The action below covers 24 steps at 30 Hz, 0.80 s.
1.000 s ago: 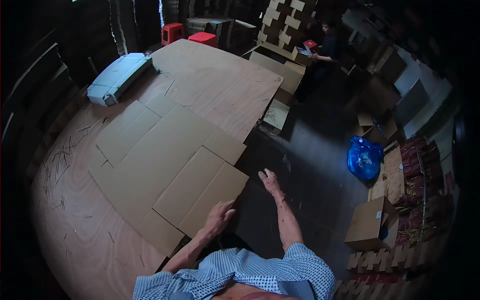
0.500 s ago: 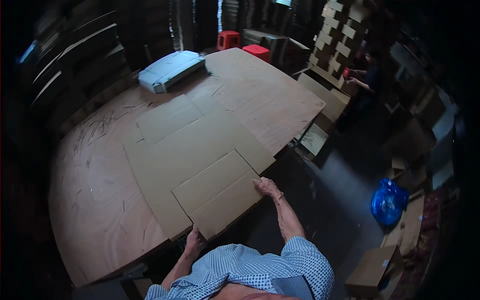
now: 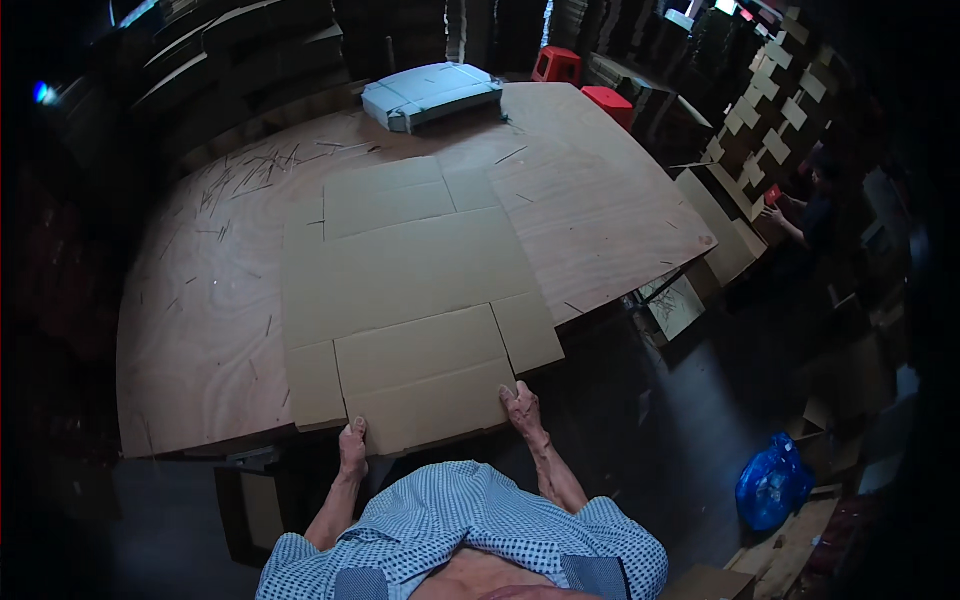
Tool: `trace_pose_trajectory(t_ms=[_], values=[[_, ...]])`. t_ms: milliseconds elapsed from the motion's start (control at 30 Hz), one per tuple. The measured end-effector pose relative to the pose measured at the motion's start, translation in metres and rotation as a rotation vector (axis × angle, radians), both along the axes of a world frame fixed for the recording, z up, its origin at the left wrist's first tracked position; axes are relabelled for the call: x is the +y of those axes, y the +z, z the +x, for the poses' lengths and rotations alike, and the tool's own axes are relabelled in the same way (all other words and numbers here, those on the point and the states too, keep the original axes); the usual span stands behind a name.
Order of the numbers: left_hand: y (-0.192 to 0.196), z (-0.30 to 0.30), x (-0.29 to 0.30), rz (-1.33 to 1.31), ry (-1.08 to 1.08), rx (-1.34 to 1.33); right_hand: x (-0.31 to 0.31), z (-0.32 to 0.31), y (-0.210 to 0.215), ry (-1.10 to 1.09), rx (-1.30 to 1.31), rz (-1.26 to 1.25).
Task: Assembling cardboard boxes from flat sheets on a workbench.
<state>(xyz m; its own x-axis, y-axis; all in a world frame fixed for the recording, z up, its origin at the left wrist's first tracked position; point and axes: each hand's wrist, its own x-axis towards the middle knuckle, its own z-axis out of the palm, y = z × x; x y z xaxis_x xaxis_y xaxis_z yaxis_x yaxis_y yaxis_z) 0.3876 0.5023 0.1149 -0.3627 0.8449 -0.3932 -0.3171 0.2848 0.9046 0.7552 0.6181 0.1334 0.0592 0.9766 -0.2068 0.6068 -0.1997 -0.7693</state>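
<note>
A flat, unfolded cardboard sheet (image 3: 400,270) lies on the wooden table, creased and slit into flaps. Its near middle flap juts past the table's front edge toward my body. At this flap's left edge, my left hand (image 3: 353,448) is closed with the thumb on top. My right hand (image 3: 522,408) grips the flap's right edge in the same way, thumb above and the other fingers mostly hidden underneath.
The broad wooden table (image 3: 620,200) carries scattered thin scraps (image 3: 245,172) at its far left. A tied pale-blue bundle (image 3: 430,93) sits at the back. Red stools (image 3: 556,66) stand behind. At right are a blue plastic bag (image 3: 774,482) and a seated person (image 3: 800,215).
The view has swung, so the table and cardboard sit squarer in front of me. Both hands keep hold of the same flap. The sheet has turned slightly relative to the table.
</note>
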Motion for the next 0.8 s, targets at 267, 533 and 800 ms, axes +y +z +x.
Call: trace_pose_trajectory(t_ms=[267,533,800], values=[[0.024,-0.021,-0.045,-0.064,0.160,-0.028,0.004,-0.054,0.015,0.067,0.263,0.219],[-0.005,-0.055,-0.046,-0.114,0.083,0.033,0.022,-0.068,-0.003,0.100,0.357,-0.020],[0.004,-0.065,-0.079,-0.106,0.027,0.026,-0.015,-0.067,0.010,0.174,0.170,-0.074]])
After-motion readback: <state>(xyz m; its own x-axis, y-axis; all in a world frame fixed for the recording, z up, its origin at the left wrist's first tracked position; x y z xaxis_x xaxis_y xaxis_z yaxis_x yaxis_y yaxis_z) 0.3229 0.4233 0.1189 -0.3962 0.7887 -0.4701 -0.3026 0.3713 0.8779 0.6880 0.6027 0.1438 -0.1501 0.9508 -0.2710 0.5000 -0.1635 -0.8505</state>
